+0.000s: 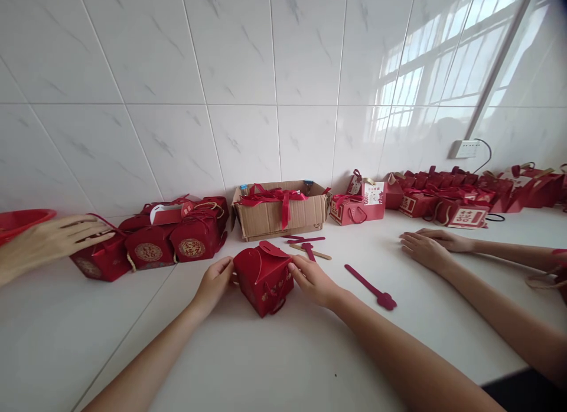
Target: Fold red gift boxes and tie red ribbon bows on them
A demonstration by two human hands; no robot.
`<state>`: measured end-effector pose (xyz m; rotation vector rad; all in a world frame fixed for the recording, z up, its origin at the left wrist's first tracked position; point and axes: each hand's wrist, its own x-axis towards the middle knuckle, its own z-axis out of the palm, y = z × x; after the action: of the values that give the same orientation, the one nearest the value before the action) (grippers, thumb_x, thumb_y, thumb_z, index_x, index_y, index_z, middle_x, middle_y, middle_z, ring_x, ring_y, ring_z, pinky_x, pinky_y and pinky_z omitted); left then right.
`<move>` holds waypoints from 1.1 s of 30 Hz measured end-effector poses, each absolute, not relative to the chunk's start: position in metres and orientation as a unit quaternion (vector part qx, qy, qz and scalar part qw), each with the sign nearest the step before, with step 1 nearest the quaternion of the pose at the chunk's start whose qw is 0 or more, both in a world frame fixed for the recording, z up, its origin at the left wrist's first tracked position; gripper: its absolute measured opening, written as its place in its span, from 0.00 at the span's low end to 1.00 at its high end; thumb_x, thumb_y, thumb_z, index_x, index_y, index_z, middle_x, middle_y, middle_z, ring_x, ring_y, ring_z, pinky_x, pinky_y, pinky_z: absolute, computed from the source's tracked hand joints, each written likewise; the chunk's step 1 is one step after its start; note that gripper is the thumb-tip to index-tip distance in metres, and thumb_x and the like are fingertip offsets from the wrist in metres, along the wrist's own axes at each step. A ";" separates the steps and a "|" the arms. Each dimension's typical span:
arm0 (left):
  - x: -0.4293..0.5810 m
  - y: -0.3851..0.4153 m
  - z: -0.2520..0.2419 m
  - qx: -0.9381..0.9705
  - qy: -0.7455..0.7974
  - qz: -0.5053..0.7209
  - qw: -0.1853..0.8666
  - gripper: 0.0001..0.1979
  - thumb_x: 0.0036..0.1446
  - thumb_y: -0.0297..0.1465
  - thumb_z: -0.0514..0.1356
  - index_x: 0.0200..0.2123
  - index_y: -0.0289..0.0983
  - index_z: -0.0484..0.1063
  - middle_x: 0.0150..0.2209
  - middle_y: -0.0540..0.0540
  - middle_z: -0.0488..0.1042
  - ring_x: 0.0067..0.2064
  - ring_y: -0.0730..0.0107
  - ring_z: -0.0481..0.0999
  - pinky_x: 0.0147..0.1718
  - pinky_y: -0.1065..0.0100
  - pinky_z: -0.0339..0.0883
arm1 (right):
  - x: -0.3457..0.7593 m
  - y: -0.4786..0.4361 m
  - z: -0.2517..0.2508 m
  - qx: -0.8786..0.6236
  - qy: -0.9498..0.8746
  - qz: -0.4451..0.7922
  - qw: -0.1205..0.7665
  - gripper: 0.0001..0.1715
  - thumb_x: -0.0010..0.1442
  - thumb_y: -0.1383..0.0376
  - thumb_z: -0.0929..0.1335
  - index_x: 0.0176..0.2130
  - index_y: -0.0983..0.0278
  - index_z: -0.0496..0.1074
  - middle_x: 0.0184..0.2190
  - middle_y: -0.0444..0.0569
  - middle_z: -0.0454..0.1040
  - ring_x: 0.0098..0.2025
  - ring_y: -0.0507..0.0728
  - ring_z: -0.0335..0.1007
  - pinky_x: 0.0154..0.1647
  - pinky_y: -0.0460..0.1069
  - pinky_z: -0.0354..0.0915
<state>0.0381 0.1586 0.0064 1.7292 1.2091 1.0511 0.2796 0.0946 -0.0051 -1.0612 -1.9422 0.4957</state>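
In the middle of the white table stands a red gift box (263, 279), its top flaps folded over and a dark red cord loop hanging at its front. My left hand (215, 280) grips the box's left side, thumb near the upper edge and the other fingertips hidden behind it. On the right side, my right hand (313, 279) holds the same box, its thumb at the top corner. Just behind the box lie several dark red and tan strips (309, 251). A loose dark red strip with a flower-shaped end (372, 288) lies right of my right hand.
Behind stands a cardboard box (283, 217) of red ribbons. Red gift boxes (149, 251) are lined up at left, where another person's hand (73, 235) reaches in beside a red basin (26, 220). Further boxes (460, 211) crowd the right wall, near a co-worker's resting hands (425, 247).
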 end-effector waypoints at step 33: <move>0.029 0.172 -0.010 0.728 0.651 0.209 0.051 0.18 0.47 0.38 0.58 0.43 0.40 0.67 0.47 0.41 0.73 0.51 0.48 0.69 0.46 0.53 0.61 | 0.282 0.100 -0.006 -0.465 -0.739 0.224 0.433 0.23 0.66 0.53 0.54 0.50 0.60 0.66 0.36 0.49 0.74 0.38 0.57 0.69 0.41 0.51 0.63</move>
<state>0.0289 0.1724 -0.0099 2.2156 1.9813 0.6363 0.2816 0.1000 -0.0064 -1.1596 -1.8398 0.5570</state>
